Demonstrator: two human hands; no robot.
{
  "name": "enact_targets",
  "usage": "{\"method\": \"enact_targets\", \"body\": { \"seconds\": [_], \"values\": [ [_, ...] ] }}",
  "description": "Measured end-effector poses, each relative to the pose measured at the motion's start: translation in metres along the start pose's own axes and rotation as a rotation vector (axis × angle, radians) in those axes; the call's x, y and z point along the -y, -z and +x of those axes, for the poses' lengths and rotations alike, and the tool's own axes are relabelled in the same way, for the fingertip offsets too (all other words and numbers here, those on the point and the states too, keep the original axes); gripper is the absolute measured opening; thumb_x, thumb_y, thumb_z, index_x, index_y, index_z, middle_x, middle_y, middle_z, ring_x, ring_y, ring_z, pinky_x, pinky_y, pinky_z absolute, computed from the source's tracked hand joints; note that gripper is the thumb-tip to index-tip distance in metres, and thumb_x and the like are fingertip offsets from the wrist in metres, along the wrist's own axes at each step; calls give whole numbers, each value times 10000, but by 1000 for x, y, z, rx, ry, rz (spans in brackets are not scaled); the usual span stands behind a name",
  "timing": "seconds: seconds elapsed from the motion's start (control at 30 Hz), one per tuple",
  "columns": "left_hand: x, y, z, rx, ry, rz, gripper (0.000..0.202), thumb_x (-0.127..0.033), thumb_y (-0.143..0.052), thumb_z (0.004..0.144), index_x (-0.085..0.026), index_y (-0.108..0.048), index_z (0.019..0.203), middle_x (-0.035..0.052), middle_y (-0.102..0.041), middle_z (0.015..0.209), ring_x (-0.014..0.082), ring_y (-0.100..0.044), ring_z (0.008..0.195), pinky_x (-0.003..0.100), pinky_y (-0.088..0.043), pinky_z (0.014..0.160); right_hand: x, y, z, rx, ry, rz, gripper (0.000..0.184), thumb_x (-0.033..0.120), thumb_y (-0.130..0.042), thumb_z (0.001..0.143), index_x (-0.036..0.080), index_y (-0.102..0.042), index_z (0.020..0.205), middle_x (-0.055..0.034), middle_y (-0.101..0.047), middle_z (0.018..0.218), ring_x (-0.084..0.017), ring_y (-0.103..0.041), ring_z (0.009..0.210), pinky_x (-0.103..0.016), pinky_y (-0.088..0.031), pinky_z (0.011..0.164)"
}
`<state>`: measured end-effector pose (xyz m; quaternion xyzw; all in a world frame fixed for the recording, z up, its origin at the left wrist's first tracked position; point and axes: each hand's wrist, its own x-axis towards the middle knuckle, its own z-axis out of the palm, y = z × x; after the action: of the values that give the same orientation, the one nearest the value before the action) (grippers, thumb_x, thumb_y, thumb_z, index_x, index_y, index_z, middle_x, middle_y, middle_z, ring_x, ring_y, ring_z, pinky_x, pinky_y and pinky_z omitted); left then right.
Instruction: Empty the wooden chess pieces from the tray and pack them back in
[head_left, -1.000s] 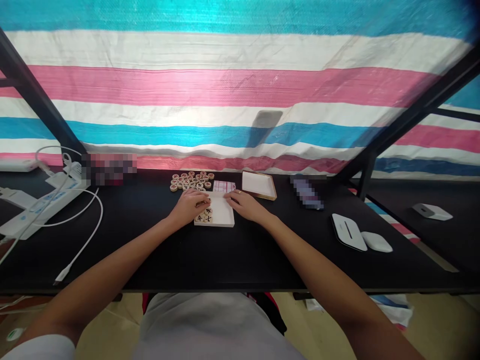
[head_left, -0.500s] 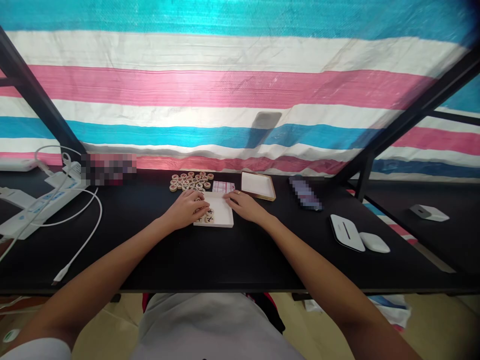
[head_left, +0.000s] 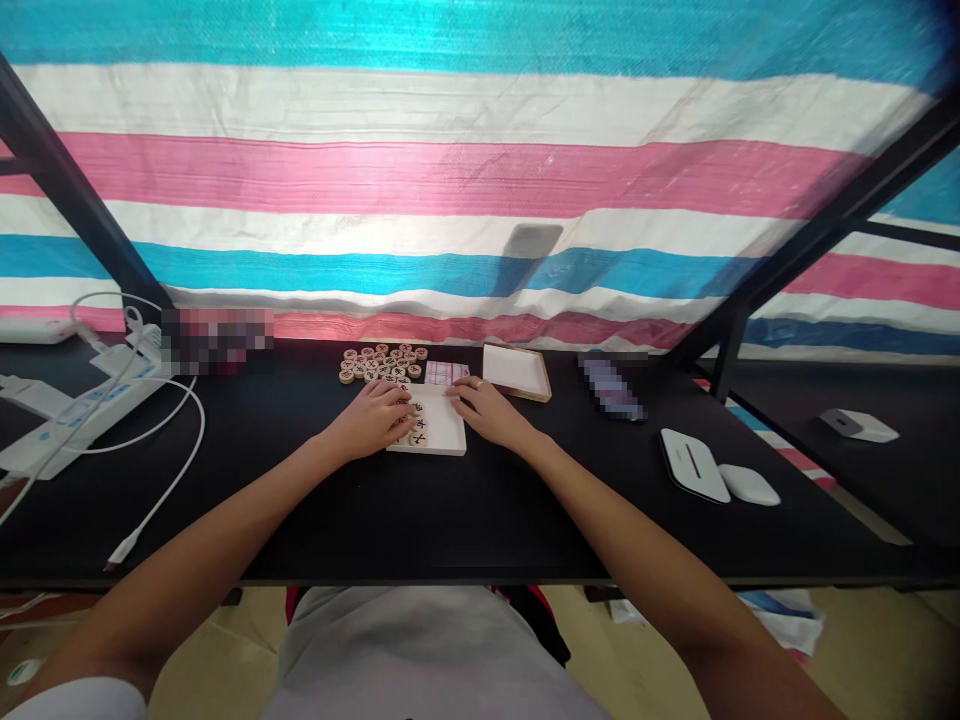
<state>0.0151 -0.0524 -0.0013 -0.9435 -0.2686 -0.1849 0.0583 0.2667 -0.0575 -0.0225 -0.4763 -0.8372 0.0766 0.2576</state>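
Note:
A shallow white box (head_left: 442, 432) lies on the black table (head_left: 420, 510), with a few round wooden chess pieces (head_left: 417, 424) in its left part. My left hand (head_left: 371, 417) rests on the box's left edge, fingers curled over those pieces; I cannot see whether it grips one. My right hand (head_left: 487, 412) lies flat against the box's right edge, fingers stretched along it and a ring on one finger. Behind the box sits a loose heap of chess pieces (head_left: 381, 362) beside a folded red-lined sheet (head_left: 447, 373).
The box's lid (head_left: 516, 372) lies upside down behind my right hand. A white power strip (head_left: 90, 400) with white cables sits at the left. A blurred dark object (head_left: 611, 385) and two white devices (head_left: 712, 472) are at the right. A striped tarp hangs behind.
My left hand's fingers have shifted slightly over the pieces in the box. My right hand has slid a little nearer along the box's edge.

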Motion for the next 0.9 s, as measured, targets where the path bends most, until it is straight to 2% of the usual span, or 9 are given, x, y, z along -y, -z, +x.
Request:
{"method": "enact_targets", "body": {
  "seconds": [0.17, 0.33, 0.47, 0.67, 0.9],
  "values": [
    [-2, 4, -1, 12, -1, -34, 331, -359, -421, 960, -188, -678, 1079, 95, -622, 1163, 248, -505, 1137, 391, -378, 990, 2, 1, -1, 8, 3, 3, 300, 293, -416, 942, 181, -647, 1097, -132, -584, 1138, -244, -544, 1085, -434, -411, 1006],
    [-20, 9, 0, 105, -158, -109, 375, -446, -419, 954, -238, -640, 1174, 72, -577, 1303, 269, -446, 1262, 447, -276, 1089, 2, 0, -1, 28, -1, 5, 312, 319, -407, 950, 192, -649, 1099, -123, -594, 1128, -241, -553, 1064, -427, -423, 986],
    [-29, 9, 2, 171, -217, -130, 379, -459, -445, 940, -217, -652, 1146, 78, -627, 1232, 279, -471, 1245, 456, -270, 1089, 4, 2, -1, 46, -11, -5, 312, 302, -407, 948, 172, -647, 1100, -130, -599, 1116, -238, -562, 1042, -417, -428, 978],
    [-23, 9, 1, 131, -197, -139, 337, -446, -451, 939, -215, -688, 1007, 66, -674, 1121, 241, -520, 1174, 435, -256, 1103, 6, 4, -1, 54, -8, -6, 300, 286, -408, 943, 184, -657, 1077, -123, -617, 1090, -240, -569, 1026, -418, -434, 964],
    [-26, 13, 4, 146, -198, -122, 352, -455, -427, 947, -203, -673, 937, 62, -683, 1052, 228, -541, 1105, 423, -250, 1089, 5, 4, 0, 59, 2, -13, 290, 275, -415, 940, 185, -659, 1067, -118, -627, 1071, -238, -569, 1019, -417, -433, 965]
  ]
}}
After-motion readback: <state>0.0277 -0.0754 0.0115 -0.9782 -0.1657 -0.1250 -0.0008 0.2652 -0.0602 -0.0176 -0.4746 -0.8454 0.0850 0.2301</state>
